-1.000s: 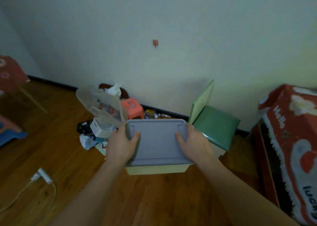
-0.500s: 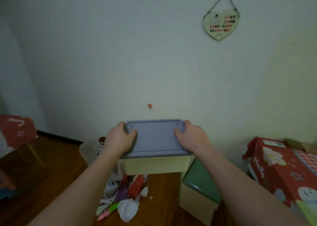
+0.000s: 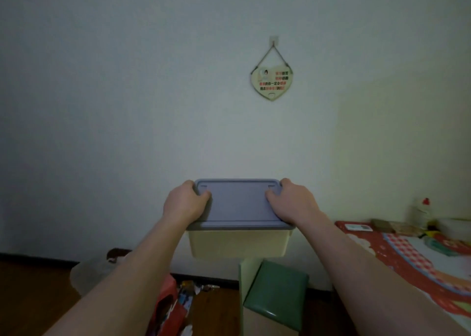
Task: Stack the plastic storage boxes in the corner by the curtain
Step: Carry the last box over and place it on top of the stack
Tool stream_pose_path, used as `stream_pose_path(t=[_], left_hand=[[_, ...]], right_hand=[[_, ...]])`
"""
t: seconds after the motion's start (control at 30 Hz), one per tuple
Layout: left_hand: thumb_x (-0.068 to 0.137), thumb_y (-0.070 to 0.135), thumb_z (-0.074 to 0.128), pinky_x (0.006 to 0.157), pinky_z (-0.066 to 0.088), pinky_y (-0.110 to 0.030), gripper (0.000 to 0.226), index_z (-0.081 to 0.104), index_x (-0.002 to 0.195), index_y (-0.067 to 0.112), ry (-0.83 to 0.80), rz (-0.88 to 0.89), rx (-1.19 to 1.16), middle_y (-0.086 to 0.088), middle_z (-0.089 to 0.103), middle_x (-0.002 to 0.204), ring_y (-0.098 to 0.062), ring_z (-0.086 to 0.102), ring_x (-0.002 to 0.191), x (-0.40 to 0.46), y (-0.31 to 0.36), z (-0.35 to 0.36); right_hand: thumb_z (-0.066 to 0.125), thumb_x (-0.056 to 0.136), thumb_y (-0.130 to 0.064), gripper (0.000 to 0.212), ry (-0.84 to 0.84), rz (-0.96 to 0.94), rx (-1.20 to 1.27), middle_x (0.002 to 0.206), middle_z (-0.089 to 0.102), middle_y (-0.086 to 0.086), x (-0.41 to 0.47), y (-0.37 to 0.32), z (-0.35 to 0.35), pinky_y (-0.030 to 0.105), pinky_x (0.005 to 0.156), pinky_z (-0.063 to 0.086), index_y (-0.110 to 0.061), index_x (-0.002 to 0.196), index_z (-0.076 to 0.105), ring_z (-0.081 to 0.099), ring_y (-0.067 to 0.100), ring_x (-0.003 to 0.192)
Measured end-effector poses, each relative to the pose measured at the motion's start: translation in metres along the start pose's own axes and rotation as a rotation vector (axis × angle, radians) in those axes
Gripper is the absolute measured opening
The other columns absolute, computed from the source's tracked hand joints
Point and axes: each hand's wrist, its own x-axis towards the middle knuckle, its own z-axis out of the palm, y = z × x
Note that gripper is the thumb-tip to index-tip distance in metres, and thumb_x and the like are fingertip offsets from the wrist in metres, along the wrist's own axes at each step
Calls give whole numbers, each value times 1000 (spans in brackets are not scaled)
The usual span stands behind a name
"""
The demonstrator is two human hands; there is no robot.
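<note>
A pale yellow plastic storage box (image 3: 239,242) with a grey-blue lid (image 3: 239,203) is held up in the air in front of a plain wall. My left hand (image 3: 184,203) grips the lid's left edge, thumb on top. At the lid's right edge my right hand (image 3: 295,200) grips the same way. The box is level, well above the floor. No curtain or other storage box shows in this view.
Below the box stands a small chair with a green seat (image 3: 276,295). Scattered litter and a red item (image 3: 168,307) lie on the wood floor at lower left. A table with a red patterned cloth (image 3: 407,261) fills the right. A heart-shaped plaque (image 3: 271,83) hangs on the wall.
The box has been lifted from the floor to chest height with both hands on it. The view has tilted up, so the wall plaque now sits mid-frame.
</note>
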Motion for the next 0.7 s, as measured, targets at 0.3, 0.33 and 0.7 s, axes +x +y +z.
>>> stream_pose_path(t=[0.3, 0.33, 0.7], left_hand=[[89, 52, 53, 69, 37, -32, 42, 60, 101, 12, -97, 173, -76, -12, 66, 106, -28, 58, 91, -12, 122, 66], [89, 52, 53, 70, 40, -32, 42, 60, 101, 12, -107, 191, -92, -13, 66, 107, -30, 59, 94, -14, 134, 71], [90, 52, 50, 67, 40, -31, 43, 57, 102, 11, -271, 434, -217, -13, 64, 102, -29, 58, 90, -58, 256, 128]], right_hand=[[39, 93, -54, 52, 106, 202, -123, 114, 64, 19, -18, 117, -71, 39, 77, 45, -11, 120, 50, 61, 36, 101], [39, 93, -55, 52, 117, 216, -137, 114, 65, 19, -20, 126, -77, 38, 76, 44, -11, 119, 50, 61, 36, 100], [40, 94, -53, 50, 242, 449, -290, 112, 64, 21, -81, 223, -158, 38, 72, 39, -11, 118, 50, 60, 38, 101]])
